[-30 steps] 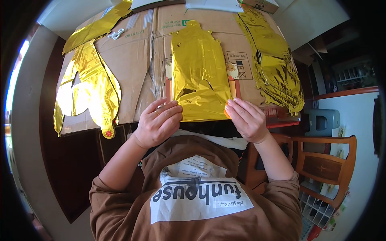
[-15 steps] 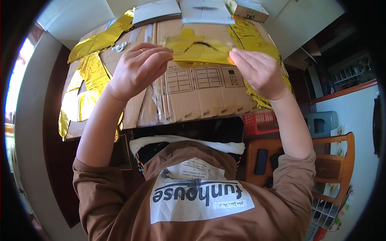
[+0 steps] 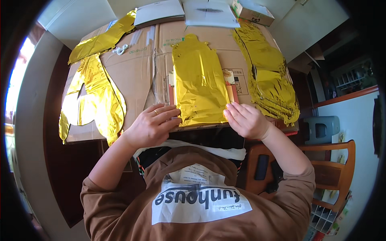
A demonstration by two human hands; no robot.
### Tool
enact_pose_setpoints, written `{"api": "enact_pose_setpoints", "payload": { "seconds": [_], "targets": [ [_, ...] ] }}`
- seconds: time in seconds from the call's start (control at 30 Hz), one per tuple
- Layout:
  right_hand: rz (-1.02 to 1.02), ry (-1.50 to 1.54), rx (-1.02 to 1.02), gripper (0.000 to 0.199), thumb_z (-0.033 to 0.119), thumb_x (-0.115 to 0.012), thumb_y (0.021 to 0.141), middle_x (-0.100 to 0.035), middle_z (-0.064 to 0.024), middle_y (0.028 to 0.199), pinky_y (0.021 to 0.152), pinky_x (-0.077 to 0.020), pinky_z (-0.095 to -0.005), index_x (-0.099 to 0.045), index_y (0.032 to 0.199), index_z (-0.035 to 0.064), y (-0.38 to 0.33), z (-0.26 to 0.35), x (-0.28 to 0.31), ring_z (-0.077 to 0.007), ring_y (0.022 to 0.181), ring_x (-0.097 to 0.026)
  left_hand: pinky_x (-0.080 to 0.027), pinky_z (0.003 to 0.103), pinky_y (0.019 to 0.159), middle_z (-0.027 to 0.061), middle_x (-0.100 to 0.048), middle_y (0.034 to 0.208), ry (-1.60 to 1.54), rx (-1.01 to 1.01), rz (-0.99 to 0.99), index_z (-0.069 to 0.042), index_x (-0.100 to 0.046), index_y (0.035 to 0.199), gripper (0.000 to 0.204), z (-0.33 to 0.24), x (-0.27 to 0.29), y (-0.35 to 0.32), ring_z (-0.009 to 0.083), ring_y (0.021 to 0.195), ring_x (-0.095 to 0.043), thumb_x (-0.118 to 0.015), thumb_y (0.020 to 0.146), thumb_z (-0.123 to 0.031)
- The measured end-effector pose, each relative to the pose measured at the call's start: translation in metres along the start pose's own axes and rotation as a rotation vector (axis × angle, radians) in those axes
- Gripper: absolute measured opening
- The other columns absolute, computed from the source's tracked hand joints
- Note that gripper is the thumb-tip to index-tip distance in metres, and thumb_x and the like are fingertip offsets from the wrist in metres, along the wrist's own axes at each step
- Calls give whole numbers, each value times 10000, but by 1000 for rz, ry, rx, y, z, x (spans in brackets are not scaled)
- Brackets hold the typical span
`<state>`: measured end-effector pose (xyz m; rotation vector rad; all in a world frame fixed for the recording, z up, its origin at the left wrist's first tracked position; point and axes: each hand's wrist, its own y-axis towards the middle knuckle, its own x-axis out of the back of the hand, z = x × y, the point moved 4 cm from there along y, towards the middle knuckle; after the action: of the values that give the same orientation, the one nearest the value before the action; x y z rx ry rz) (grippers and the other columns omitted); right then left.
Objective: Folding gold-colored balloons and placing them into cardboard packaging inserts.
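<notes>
A flat gold foil balloon (image 3: 201,80) lies lengthwise before me, small tabs at its far end. Under it, a red-edged flat piece (image 3: 232,93), perhaps a card or board, peeks out at both sides. My left hand (image 3: 152,123) is at the balloon's near left corner, its fingers pressed together on the foil edge. At the near right corner, my right hand (image 3: 250,120) pinches the foil between thumb and fingers. Other flat gold foil balloons lie at the left (image 3: 94,92) and in a layered pile at the right (image 3: 273,76).
Cardboard (image 3: 132,84) covers the tabletop. White flat boxes (image 3: 159,11) and a small carton (image 3: 253,12) stand along the back. A white coil (image 3: 120,49) sits at the far left. A wooden chair (image 3: 329,172) and a grey-green stool (image 3: 321,129) are at the right.
Both hands have come down and toward me with the balloon, which was stretched in the air and now lies flat near the front edge. The red-edged piece now shows beneath it.
</notes>
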<state>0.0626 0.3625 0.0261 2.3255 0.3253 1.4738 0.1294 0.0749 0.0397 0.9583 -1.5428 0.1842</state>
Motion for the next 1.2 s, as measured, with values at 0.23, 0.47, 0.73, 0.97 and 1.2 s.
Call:
{"api": "enact_pose_setpoints", "payload": {
  "seconds": [0.23, 0.47, 0.73, 0.97, 1.2],
  "targets": [
    [48, 24, 37, 281, 144, -623, 841, -733, -208, 1006, 781, -586, -352, -718, 1015, -54, 8, -2, -1, -311, 953, -724, -356, 523, 1157, 181, -561, 1417, 24, 230, -102, -16, -563, 1374, 544, -14, -15, 51, 394, 1395, -467, -686, 895, -243],
    [137, 47, 5, 307, 113, -641, 836, -728, -200, 1059, 843, -591, -373, -708, 1085, -54, 3, 2, 2, -310, 1007, -720, -157, 521, 1241, 230, -323, 1624, 208, 386, 42, 27, -340, 1554, 831, 13, -71, 51, 389, 1535, -247, -537, 980, -540],
    [96, 306, -278, 230, 118, -682, 841, -723, -178, 1061, 861, -589, -388, -707, 1024, -20, 2, -1, 22, -309, 980, -718, -143, 521, 1246, 212, -304, 1638, 214, 394, 138, 10, -305, 1574, 870, 12, -72, 54, 368, 1549, -219, -525, 975, -581],
    [290, 821, -1487, 311, 258, -683, 962, -722, -123, 756, 566, -543, -320, -708, 853, -32, -45, -9, 24, -198, 599, -689, -125, 515, 1254, 217, -235, 1662, 46, 447, 106, -35, -230, 1609, 891, 14, -64, 53, 372, 1567, -149, -544, 973, -575],
    [138, 1329, -1830, 391, 373, -656, 1001, -733, -99, 768, 437, -387, -196, -715, 975, -12, -53, 32, -10, -84, 508, -600, -145, 571, 1234, 256, -359, 1579, 50, 454, -8, -10, -356, 1547, 864, 6, -51, 60, 434, 1516, -241, -537, 959, -617]
  ]
}}
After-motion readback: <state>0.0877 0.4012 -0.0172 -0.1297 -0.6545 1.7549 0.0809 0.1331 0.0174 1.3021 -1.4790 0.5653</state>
